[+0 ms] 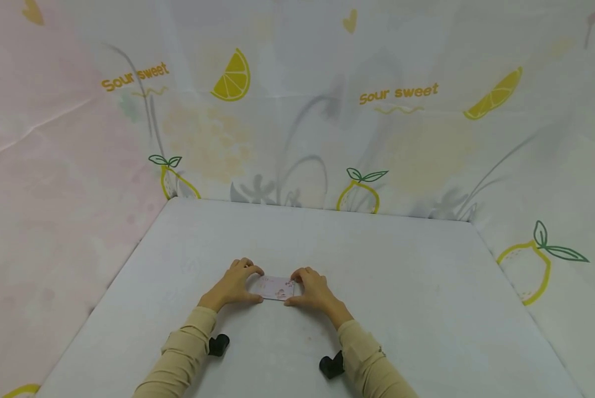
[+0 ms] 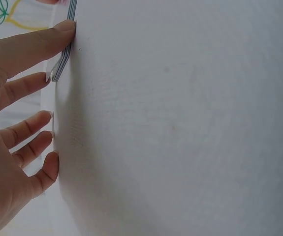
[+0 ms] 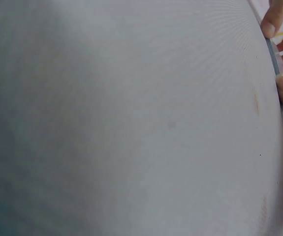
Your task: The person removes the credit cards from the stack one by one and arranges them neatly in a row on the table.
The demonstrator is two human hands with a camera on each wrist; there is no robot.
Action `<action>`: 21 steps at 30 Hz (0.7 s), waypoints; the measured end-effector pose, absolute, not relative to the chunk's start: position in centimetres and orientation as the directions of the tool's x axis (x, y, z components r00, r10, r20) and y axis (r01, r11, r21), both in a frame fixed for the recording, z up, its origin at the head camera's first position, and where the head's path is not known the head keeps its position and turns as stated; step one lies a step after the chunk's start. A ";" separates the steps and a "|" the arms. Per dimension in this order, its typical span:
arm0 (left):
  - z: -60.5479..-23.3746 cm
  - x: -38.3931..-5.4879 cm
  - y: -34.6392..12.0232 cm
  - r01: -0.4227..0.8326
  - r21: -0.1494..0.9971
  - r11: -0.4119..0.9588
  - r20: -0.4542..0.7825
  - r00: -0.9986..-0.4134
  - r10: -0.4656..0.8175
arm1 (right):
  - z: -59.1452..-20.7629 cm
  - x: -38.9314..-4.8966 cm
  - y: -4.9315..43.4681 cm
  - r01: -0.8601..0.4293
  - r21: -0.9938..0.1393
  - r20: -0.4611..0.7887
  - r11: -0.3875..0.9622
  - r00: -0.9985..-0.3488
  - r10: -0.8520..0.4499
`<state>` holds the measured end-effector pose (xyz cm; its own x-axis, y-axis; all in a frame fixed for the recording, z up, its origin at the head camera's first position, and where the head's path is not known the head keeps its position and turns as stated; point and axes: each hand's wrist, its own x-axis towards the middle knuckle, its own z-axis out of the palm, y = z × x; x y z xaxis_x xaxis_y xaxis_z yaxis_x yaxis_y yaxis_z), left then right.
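Note:
A small flat rectangular stack (image 1: 276,288), pale pink with a floral print on top, lies on the white table in the head view. My left hand (image 1: 234,283) grips its left end, thumb at the near edge and fingertips at the far edge. At the right end, my right hand (image 1: 314,290) holds it the same way. Seen from the left wrist, the stack's edge (image 2: 65,61) shows several thin dark-lined layers, and a clear flap stands out at the corner. The right wrist view catches only a strip of that edge (image 3: 273,53) between the thumbs.
The white table (image 1: 401,276) stretches out on all sides of the hands. Behind it and along both sides hang cloth walls (image 1: 297,138) printed with lemons and lettering. A black piece (image 1: 219,345) sits at the left wrist, another black piece (image 1: 332,365) at the right.

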<state>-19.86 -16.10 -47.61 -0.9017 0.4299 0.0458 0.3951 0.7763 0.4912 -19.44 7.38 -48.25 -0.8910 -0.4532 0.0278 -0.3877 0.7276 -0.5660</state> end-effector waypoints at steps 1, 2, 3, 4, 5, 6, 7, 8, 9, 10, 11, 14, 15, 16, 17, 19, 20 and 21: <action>-47.7 -19.9 -16.1 0.398 0.493 0.774 0.050 -0.901 0.431 | -48.3 -19.4 7.4 -0.389 -0.566 0.029 0.726 -0.890 -0.455; -47.7 -19.8 -16.1 0.403 0.492 0.772 0.056 -0.899 0.434 | -48.3 -19.4 7.4 -0.391 -0.566 0.030 0.726 -0.889 -0.456; -47.7 -19.9 -16.1 0.405 0.496 0.768 0.061 -0.899 0.435 | -48.3 -19.4 7.5 -0.394 -0.566 0.031 0.724 -0.888 -0.459; -47.8 -19.9 -16.1 0.409 0.498 0.765 0.066 -0.897 0.436 | -48.3 -19.3 7.5 -0.396 -0.566 0.031 0.723 -0.886 -0.462; -47.8 -19.9 -16.1 0.411 0.498 0.763 0.069 -0.896 0.438 | -48.3 -19.3 7.5 -0.400 -0.562 0.030 0.724 -0.884 -0.466; -47.8 -19.9 -16.1 0.413 0.497 0.763 0.072 -0.896 0.438 | -48.3 -19.3 7.5 -0.406 -0.556 0.031 0.725 -0.882 -0.470; -47.8 -19.9 -16.1 0.416 0.497 0.762 0.074 -0.895 0.440 | -48.3 -19.2 7.5 -0.411 -0.551 0.032 0.726 -0.880 -0.474; -47.8 -20.0 -16.1 0.416 0.499 0.760 0.075 -0.895 0.441 | -48.3 -19.2 7.5 -0.416 -0.546 0.034 0.727 -0.878 -0.477; -47.7 -20.0 -16.1 0.415 0.503 0.759 0.073 -0.895 0.441 | -48.3 -19.2 7.5 -0.421 -0.543 0.036 0.727 -0.876 -0.480; -47.7 -20.0 -16.1 0.415 0.501 0.760 0.070 -0.894 0.442 | -48.3 -19.2 7.5 -0.427 -0.540 0.039 0.726 -0.874 -0.484; -47.7 -20.1 -16.1 0.414 0.499 0.762 0.067 -0.895 0.442 | -48.3 -19.1 7.5 -0.431 -0.539 0.044 0.724 -0.872 -0.487; -47.6 -20.1 -16.0 0.405 0.502 0.764 0.059 -0.897 0.437 | -48.4 -19.1 7.6 -0.443 -0.540 0.054 0.716 -0.867 -0.495; -47.5 -20.1 -16.0 0.403 0.503 0.765 0.056 -0.898 0.436 | -48.5 -19.2 7.6 -0.447 -0.539 0.058 0.714 -0.865 -0.498; -47.5 -20.1 -16.0 0.401 0.504 0.765 0.056 -0.899 0.434 | -48.5 -19.2 7.6 -0.452 -0.537 0.062 0.713 -0.863 -0.501; -47.5 -20.1 -16.0 0.399 0.506 0.765 0.056 -0.900 0.432 | -48.5 -19.2 7.7 -0.455 -0.539 0.066 0.709 -0.862 -0.502; -47.4 -20.1 -16.0 0.397 0.512 0.762 0.060 -0.901 0.429 | -48.6 -19.2 7.7 -0.461 -0.539 0.071 0.705 -0.859 -0.507; -47.5 -20.0 -16.0 0.397 0.513 0.761 0.061 -0.901 0.429 | -48.6 -19.2 7.8 -0.461 -0.542 0.070 0.703 -0.858 -0.509; -47.5 -20.0 -16.0 0.398 0.514 0.760 0.062 -0.901 0.430 | -48.7 -19.2 7.8 -0.461 -0.546 0.069 0.700 -0.857 -0.510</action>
<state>-20.03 -15.97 -47.48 -0.9008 0.4298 0.0625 0.3982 0.7600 0.5137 -19.23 7.80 -48.68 -0.8572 -0.5102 0.0692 -0.4607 0.7000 -0.5456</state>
